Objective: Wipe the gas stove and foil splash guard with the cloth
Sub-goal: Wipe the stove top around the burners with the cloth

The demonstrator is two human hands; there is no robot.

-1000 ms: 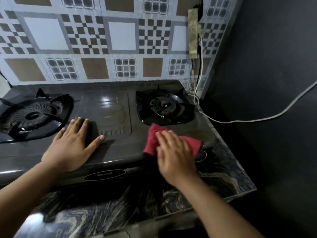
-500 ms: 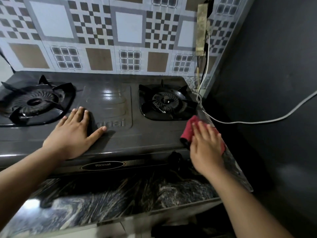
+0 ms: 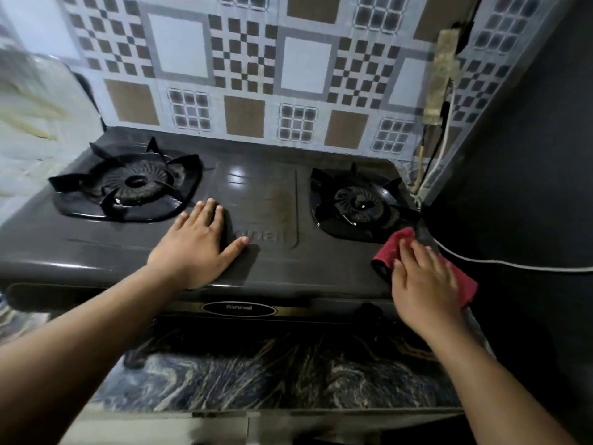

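Note:
A dark two-burner gas stove point(image 3: 256, 187) stands on a marbled counter, with a patterned foil splash guard point(image 3: 244, 81) behind it. My left hand point(image 3: 199, 242) lies flat on the stove top between the burners, fingers spread. My right hand point(image 3: 423, 284) presses a red cloth point(image 3: 393, 248) onto the stove's front right corner, just below the right burner point(image 3: 359, 203). Part of the cloth is hidden under my palm. The left burner point(image 3: 131, 184) is uncovered.
A white cable point(image 3: 513, 266) runs from the wall behind the right burner across the dark right side. A taped strip point(image 3: 441, 75) hangs on the splash guard's right edge. The marbled counter point(image 3: 256, 377) ends close in front. Pale, blurred material lies at far left.
My right hand slid the cloth from the front middle of the stove to its right corner. My left hand stayed flat on the stove. The camera view shifted rightward.

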